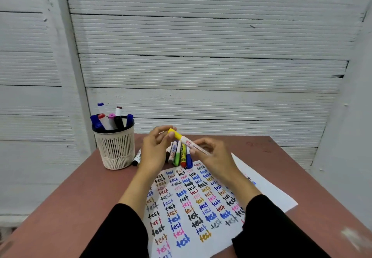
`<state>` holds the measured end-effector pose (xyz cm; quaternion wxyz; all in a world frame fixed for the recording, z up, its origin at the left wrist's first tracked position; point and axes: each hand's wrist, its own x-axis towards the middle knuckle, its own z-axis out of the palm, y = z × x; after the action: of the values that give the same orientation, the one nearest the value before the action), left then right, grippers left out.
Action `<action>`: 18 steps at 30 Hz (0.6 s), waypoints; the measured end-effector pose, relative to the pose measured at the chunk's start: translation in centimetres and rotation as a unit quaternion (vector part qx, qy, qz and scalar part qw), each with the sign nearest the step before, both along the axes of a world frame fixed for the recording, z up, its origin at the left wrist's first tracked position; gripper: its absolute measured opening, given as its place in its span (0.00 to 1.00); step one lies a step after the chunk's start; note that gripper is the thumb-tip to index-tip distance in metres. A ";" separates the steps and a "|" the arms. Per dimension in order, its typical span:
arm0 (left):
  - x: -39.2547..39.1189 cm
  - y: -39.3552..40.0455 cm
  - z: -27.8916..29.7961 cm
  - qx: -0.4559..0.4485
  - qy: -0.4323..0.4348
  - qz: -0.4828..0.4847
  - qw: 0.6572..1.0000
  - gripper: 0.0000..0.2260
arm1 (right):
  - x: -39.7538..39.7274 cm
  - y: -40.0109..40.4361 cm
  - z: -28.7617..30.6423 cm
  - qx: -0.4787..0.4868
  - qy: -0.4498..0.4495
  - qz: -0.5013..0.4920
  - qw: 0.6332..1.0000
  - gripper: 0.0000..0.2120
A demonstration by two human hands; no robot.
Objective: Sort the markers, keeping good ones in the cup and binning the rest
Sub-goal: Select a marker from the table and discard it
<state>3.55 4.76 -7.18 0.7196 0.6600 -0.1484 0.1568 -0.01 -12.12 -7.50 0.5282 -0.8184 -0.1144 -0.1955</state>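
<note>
A marker with a yellow cap (182, 138) and white barrel is held in the air between both hands. My left hand (156, 149) pinches the yellow cap end. My right hand (213, 157) grips the white barrel lower down. Beneath them several markers (179, 155) lie side by side on the table, green, yellow-red and blue among them. A beige mesh cup (115, 147) at the left holds several markers (110, 119) standing upright. One black-and-white marker (136, 158) lies beside the cup's base.
A white sheet of paper (267, 189) covered in the word "test" in many colours lies on the reddish-brown table (84, 193) under my forearms. A white ribbed wall stands right behind the table. No bin is in view.
</note>
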 end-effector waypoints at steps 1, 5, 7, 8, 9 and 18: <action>0.0 -0.2 0.0 -0.025 0.002 0.014 1.000 0.09 | 0.0 0.5 -0.4 -0.057 -0.043 -0.018 0.997 0.05; 0.0 -0.7 0.7 -0.107 -0.009 0.041 0.993 0.09 | -0.1 2.3 -0.6 -0.134 -0.164 -0.073 0.975 0.07; -0.2 -0.9 1.1 -0.119 -0.026 0.039 0.992 0.09 | -0.3 2.7 -0.4 -0.105 -0.171 -0.081 0.976 0.08; -0.4 -1.0 1.2 -0.126 -0.033 0.036 0.991 0.09 | -0.5 2.8 -0.3 -0.092 -0.166 -0.081 0.979 0.08; -0.5 -1.1 1.3 -0.133 -0.040 0.034 0.990 0.08 | -0.5 2.9 -0.2 -0.084 -0.159 -0.078 0.981 0.07; -1.1 -0.9 2.1 -0.117 -0.048 0.027 0.992 0.10 | -1.1 3.3 0.8 -0.044 -0.102 -0.041 0.993 0.10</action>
<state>2.42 3.84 -5.09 0.7794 0.5668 -0.1453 0.2239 -1.15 -8.83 -6.70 0.4686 -0.8205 -0.1432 -0.2943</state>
